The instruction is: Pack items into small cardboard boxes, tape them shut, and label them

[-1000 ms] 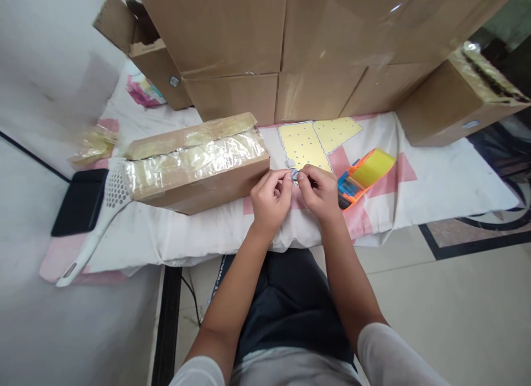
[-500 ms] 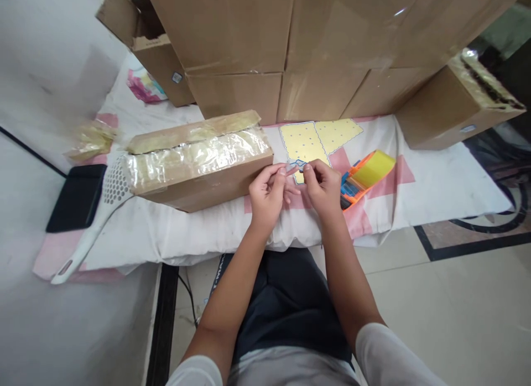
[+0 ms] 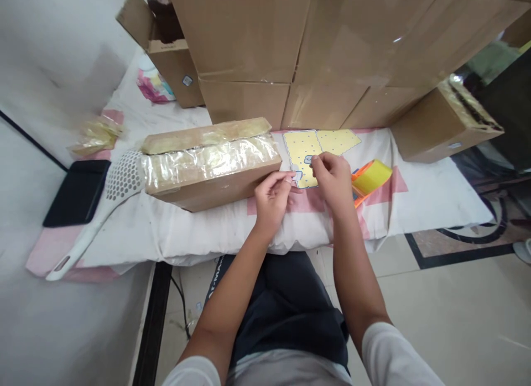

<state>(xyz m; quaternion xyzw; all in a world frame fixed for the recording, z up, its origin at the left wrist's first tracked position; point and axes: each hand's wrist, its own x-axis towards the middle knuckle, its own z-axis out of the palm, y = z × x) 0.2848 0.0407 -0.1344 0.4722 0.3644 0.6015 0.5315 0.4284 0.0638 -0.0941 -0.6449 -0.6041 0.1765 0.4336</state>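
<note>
My right hand [image 3: 333, 178] pinches a small pale sticker-like piece with a dark outline [image 3: 308, 159], held above a yellow dotted sheet [image 3: 301, 144]. Between the fingertips of my left hand [image 3: 272, 199] is a small whitish scrap [image 3: 297, 176], which looks like thin paper or film. The two hands are apart, the left one lower and close to the taped cardboard box [image 3: 215, 178]. Beside my right hand lies an orange tape dispenser-like object with a yellow panel [image 3: 373, 177], partly hidden by the wrist.
Large cardboard boxes [image 3: 249, 101] form a wall behind the sheet. A smaller carton [image 3: 440, 120] stands at the right. On the left lie a white slotted skimmer [image 3: 99, 214], a black flat case [image 3: 77, 192] and crumpled yellowish tape [image 3: 97, 134]. White-and-pink cloth [image 3: 224, 225] covers the surface.
My hands have separated. The right one has moved up and right with the outlined piece, while the left keeps the whitish scrap. The view has shifted slightly.
</note>
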